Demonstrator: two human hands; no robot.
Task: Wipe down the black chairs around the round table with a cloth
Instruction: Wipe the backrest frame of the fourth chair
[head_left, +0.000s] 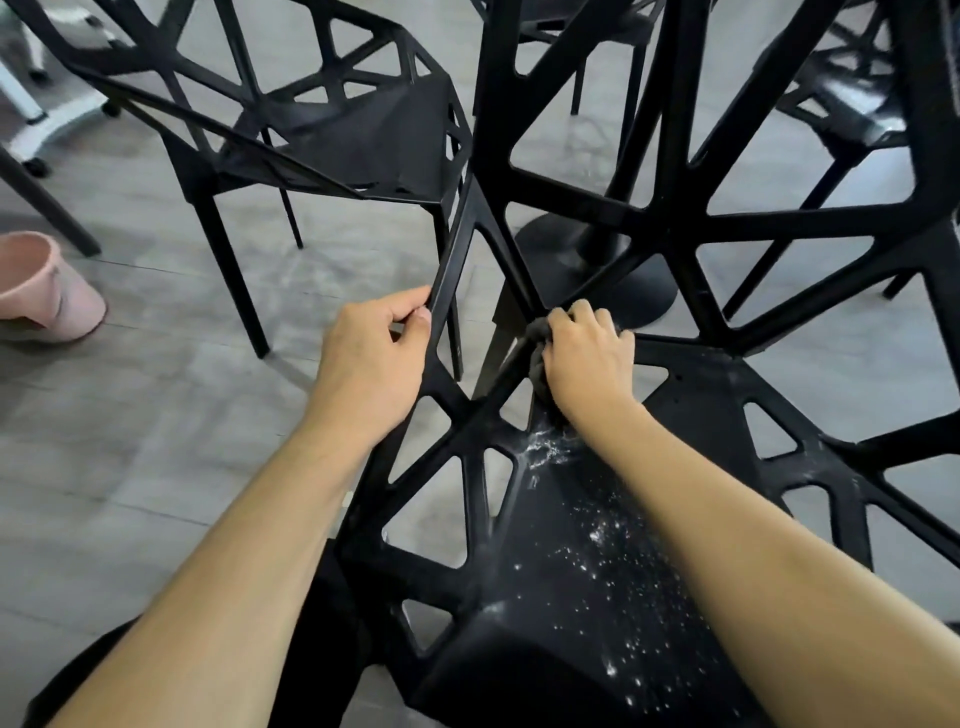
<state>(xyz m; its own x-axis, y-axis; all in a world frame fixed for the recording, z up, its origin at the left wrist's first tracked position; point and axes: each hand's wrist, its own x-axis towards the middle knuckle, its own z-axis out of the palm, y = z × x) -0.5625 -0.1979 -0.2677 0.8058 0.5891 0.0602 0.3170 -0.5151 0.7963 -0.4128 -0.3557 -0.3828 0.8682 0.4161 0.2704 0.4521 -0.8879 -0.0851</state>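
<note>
A: We have the cloth (540, 358), dark and bunched, pressed against the near chair (561, 551) at the joint where the frame bars meet above the seat. Our right hand (584, 358) is curled over it, so only a little of the cloth shows at the thumb side and below the palm.

B: And our left hand (371, 353) pinches 1 slanting bar of the same chair's side frame, thumb and fingertips closed around it, steadying the chair.

A: What the next stroke turns on, as we judge it: the bars run out from the cloth up and away toward the chair back, and the seat stretches down toward us, along our right forearm. White specks and wet streaks (602, 545) lie on that seat, just below the cloth and nearer us.

B: So the right hand is the nearer one, already on the work. We would expect it to draw back along the seat's long line; the left need only hold.

A: Farther out, a 2nd black chair (363, 130) stands to the left on the grey floor (156, 415), the table's round base (623, 280) beyond our hands, and a pink bucket (47, 291) at the left edge.
</note>
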